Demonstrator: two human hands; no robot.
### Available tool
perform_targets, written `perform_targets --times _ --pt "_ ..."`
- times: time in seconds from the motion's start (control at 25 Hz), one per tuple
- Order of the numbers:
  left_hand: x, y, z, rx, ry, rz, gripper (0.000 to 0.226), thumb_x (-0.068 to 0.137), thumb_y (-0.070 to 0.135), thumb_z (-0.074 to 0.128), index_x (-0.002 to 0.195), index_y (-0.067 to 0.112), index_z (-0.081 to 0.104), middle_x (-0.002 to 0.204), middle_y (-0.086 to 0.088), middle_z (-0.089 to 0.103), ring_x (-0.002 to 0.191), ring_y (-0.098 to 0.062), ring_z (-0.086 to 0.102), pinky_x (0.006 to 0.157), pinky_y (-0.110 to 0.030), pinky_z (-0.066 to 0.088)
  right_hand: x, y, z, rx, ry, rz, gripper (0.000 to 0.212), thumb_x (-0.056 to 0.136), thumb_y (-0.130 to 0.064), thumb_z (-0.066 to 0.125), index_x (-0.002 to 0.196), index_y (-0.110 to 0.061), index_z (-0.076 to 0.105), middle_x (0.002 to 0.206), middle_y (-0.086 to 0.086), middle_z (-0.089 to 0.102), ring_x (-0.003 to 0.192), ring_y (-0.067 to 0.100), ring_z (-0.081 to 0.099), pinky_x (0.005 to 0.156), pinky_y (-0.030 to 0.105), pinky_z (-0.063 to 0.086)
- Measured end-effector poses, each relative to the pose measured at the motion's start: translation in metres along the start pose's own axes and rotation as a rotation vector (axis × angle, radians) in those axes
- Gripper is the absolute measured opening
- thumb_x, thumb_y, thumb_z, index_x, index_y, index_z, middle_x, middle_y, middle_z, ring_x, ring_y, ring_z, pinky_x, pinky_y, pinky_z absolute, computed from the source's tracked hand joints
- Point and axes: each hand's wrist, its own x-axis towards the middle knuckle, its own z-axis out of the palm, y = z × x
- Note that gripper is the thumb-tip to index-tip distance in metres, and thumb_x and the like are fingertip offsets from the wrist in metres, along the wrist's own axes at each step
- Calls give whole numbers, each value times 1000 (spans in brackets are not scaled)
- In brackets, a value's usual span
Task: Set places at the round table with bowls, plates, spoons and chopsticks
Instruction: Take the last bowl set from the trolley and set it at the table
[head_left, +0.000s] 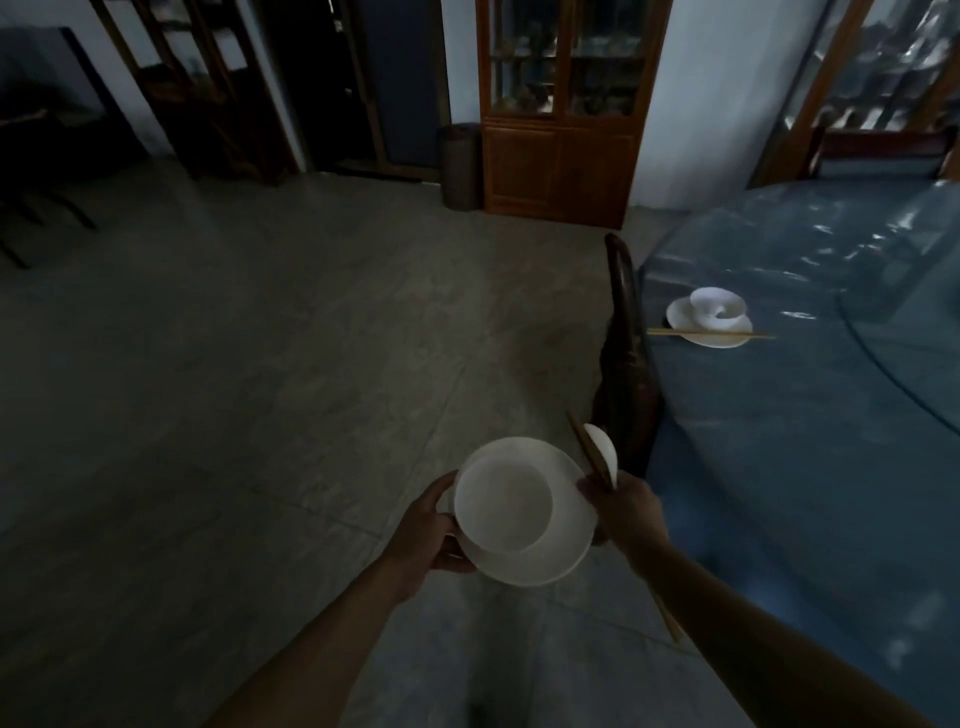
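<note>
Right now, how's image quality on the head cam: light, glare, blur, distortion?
Head view: dim and bluish overall; glare streaks on the table's glossy cover; wide-angle bending tilts the cabinet; soft focus throughout, with the spoon and chopsticks in the right hand blurred.

A round table under a blue cloth carries a white plate with a bowl on it; chopsticks lie across the plate's near rim.

Bowl on plate, hand-held.
</note>
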Motion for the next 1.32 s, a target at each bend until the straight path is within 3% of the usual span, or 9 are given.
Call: perform_targets --times 0.08,0.2,0.32,0.56,0.8,1.12,1.2,1.32 --pt "30 22 -15 27 3 -4 55 91 7 50 133 40 51 106 -13 72 75 -34 74 57 -39 59 26 -21 15 32 19 -2 16 89 -34 65 101 -22 65 87 3 69 73 20 70 63 41 61" --pt "74 57 -32 11 -4 0 49 93 11 50 132 39 53 107 -14 71 72 -32 74 56 -38 58 69 -54 33 7 66 -27 12 88 -34 67 95 -24 67 82 -1 68 67 7 63 51 21 46" --pt "119 90 -45 12 -10 28 40 93 19 55 124 44 60 105 -10 72 73 -30 75 57 -39 58 116 -87 45 3 72 -17 10 87 -34 68 89 -25 67 73 -6 65 61 4 61 42 16 40" --pt "229 159 -53 17 6 48 43 91 15 57 108 53 64 100 -6 75 79 -34 74 61 -42 59 236 -149 58 32 55 -19 9 86 -34 69 89 -26 68 74 -5 66 64 8 63 49 22 44" --pt "336 241 -38 -1 21 39 42 92 13 54 114 48 63 100 -10 74 77 -34 74 59 -40 58 354 -216 47 62 64 -2 13 85 -37 70 92 -25 68 72 -5 66 63 7 63 48 22 45" --pt "473 329 -14 49 -40 -9 52 93 9 50 90 58 69 83 -1 77 67 -29 74 55 -39 58 492 -268 27 82 117 46 27 84 -37 70 101 -16 72 82 5 69 74 19 67 64 30 51" --pt "511 349 -9 61 -67 -14 50 94 11 50 93 57 69 85 -1 77 70 -29 75 56 -39 58 527 -278 26 100 137 54 27 85 -36 70 103 -16 71 84 4 69 73 17 66 65 30 51" --pt "574 382 -4 94 -99 -8 50 91 5 51 116 47 63 90 -4 77 74 -32 74 59 -42 59 584 -296 27 139 169 78 24 86 -34 69 103 -17 69 81 -1 68 71 13 65 61 28 52"
